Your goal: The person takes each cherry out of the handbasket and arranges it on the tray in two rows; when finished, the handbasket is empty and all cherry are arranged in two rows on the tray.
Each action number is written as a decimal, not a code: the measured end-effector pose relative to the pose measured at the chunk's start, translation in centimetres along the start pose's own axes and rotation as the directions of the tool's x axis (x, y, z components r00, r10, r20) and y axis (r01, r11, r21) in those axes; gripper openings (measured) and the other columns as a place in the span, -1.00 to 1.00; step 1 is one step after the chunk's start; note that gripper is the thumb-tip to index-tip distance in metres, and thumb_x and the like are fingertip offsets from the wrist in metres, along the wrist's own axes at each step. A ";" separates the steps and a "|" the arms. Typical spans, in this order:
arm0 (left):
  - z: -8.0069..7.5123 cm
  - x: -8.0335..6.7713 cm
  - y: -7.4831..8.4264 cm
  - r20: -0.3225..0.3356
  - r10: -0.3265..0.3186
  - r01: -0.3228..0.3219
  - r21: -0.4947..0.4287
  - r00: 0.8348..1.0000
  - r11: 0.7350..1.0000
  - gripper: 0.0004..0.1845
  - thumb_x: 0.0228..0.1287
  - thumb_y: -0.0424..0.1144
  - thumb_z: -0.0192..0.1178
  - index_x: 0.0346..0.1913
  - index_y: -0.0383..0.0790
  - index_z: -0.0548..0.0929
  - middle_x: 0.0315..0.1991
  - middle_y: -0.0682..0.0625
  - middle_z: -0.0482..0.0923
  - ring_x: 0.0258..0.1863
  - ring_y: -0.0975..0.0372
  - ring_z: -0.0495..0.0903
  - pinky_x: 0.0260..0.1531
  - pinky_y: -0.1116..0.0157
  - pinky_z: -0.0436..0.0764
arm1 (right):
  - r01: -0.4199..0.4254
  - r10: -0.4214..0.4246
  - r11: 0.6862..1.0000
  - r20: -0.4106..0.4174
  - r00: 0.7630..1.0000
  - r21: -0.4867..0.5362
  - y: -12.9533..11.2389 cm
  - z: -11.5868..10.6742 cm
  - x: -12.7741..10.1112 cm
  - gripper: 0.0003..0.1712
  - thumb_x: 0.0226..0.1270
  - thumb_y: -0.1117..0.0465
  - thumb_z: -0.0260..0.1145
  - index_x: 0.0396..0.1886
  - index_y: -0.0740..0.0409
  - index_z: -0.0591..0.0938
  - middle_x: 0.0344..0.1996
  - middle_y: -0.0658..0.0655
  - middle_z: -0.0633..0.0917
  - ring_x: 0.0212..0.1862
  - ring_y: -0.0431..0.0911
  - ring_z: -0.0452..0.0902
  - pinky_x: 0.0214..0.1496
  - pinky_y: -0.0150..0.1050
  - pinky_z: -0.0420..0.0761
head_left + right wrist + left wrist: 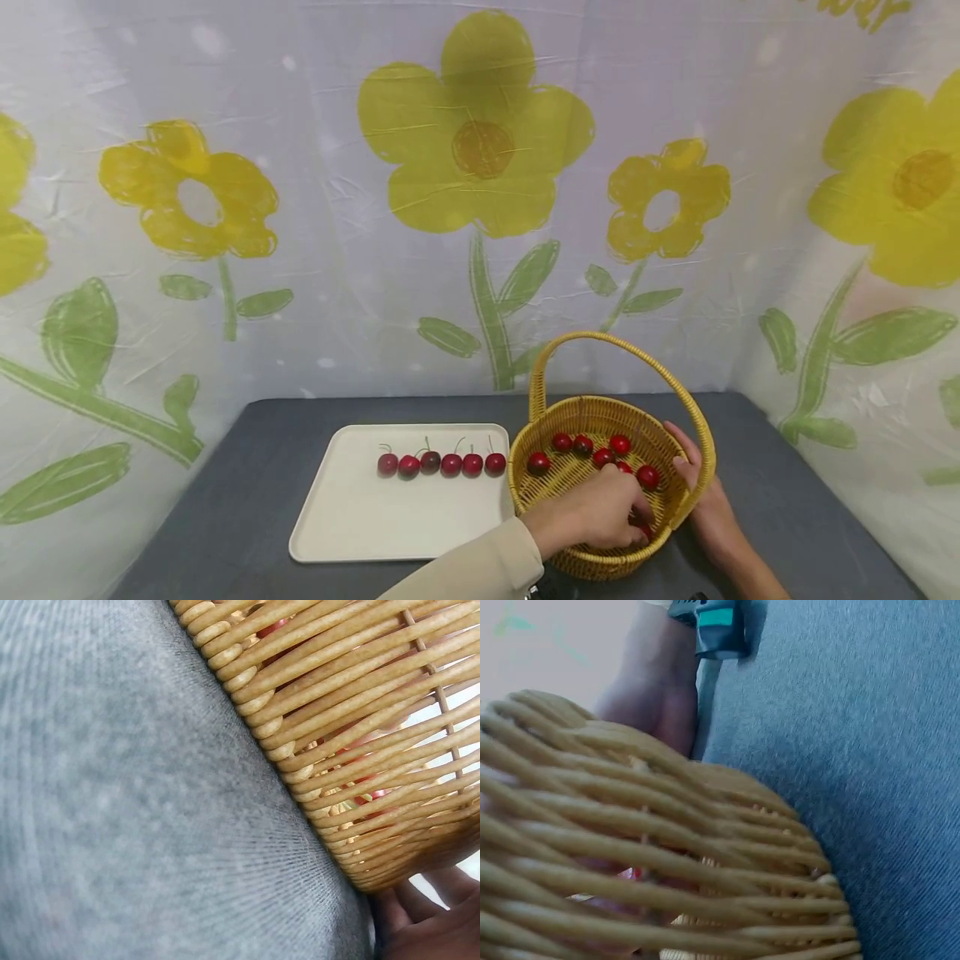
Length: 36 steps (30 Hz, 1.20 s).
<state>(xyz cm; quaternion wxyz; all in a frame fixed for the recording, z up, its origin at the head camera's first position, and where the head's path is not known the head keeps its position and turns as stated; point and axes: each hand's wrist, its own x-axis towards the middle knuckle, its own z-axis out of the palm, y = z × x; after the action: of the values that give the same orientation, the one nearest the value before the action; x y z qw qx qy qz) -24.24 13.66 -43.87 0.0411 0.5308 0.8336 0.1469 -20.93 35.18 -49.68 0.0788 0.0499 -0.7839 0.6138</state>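
A yellow wicker basket (525, 450) with a tall arched handle holds several dark red cherries (538, 464). My left hand (592, 508) reaches over the near rim into it, fingers curled down on a cherry (643, 533) near the right side; the fingertips are partly hidden. On the outer right side, my right hand (701, 492) grips the basket wall, with some fingers over the rim. The basket's weave (645, 847) fills much of the left wrist view. In the right wrist view, fingers (442, 900) touch the basket's outside.
Left of the basket lies a cream rectangular tray (405, 525), its right edge close against the basket. Several stemmed cherries (451, 465) stand in a row along its upper part. A dark grey cloth (232, 483) covers the table, backed by a flower-printed curtain (315, 333).
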 end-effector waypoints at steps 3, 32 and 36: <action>0.1 -0.1 0.0 0.002 0.005 -0.005 -0.032 1.000 0.999 -0.86 0.40 -0.16 0.53 -0.05 0.13 0.95 -0.26 0.38 0.84 -0.39 0.65 0.56 -0.32 0.70 0.44 | -0.001 0.001 1.000 -0.007 1.000 -0.005 0.0 0.0 0.0 -0.37 0.91 -0.02 -0.19 0.83 -0.21 0.10 0.64 0.28 0.31 0.36 -0.46 0.51 0.23 -0.50 0.60; -3.0 -11.5 0.1 -0.202 -0.229 -0.067 -0.871 0.952 0.486 -0.72 0.37 -0.32 0.53 0.12 -0.18 0.90 0.02 0.08 0.88 0.05 0.44 0.79 0.08 0.45 0.74 | -0.030 0.030 1.000 -0.013 0.999 0.003 0.0 0.1 0.2 -0.35 0.91 -0.03 -0.18 0.84 -0.15 0.06 0.70 0.29 0.21 0.35 -0.56 0.43 0.23 -0.60 0.53; -3.4 -13.8 -0.5 -0.159 -0.286 -0.025 -0.908 0.945 0.419 -0.73 0.40 -0.31 0.51 0.12 -0.17 0.90 0.07 -0.03 0.87 0.06 0.38 0.81 0.07 0.44 0.76 | -0.045 0.045 0.999 -0.011 0.999 0.014 -0.1 0.0 0.5 -0.35 0.91 -0.03 -0.19 0.84 -0.16 0.05 0.69 0.25 0.21 0.34 -0.56 0.45 0.20 -0.57 0.55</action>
<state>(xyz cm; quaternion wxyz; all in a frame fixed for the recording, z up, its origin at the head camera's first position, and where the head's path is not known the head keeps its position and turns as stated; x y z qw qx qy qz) -19.45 0.41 -41.99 0.2068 0.3314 0.6611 0.6406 -21.37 35.19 -49.52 0.0690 0.0293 -0.7800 0.6213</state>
